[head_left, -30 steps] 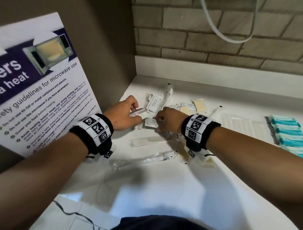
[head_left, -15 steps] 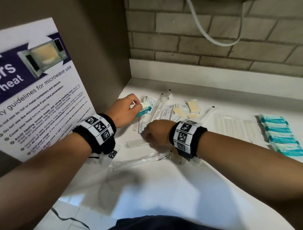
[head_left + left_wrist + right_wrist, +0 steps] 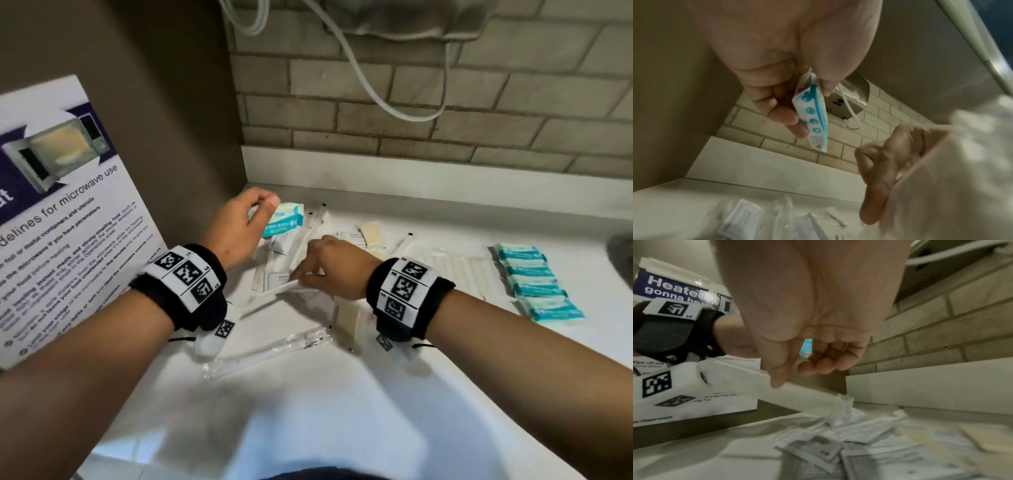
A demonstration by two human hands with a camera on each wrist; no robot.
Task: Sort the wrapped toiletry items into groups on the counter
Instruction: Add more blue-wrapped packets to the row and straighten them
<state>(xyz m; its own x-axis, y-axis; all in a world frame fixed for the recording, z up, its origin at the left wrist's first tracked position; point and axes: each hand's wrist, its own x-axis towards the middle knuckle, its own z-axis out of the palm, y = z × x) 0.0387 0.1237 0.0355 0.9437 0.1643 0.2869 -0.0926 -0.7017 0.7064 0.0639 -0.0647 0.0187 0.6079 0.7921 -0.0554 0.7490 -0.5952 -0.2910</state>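
Note:
My left hand (image 3: 262,207) pinches a teal-and-white packet (image 3: 286,219) and holds it above the back left of the pile; the left wrist view shows the packet (image 3: 815,116) hanging between thumb and fingers. My right hand (image 3: 306,272) pinches a wrapped white comb (image 3: 274,293) by one end, just over the pile of mixed wrapped items (image 3: 346,236). In the right wrist view the comb (image 3: 797,395) slants down under the thumb. A row of matching teal packets (image 3: 534,284) lies at the right, with a group of wrapped combs (image 3: 455,270) beside it.
A wrapped toothbrush (image 3: 270,349) and a soap bar (image 3: 347,317) lie near my wrists on the white counter (image 3: 342,411). A microwave poster (image 3: 61,212) leans at the left. A brick wall with a hanging cable (image 3: 370,85) stands behind. A dark sink edge (image 3: 621,253) shows far right.
My left hand has lifted the teal packet up and back from the pile. My right hand has taken hold of the white comb and raised its end.

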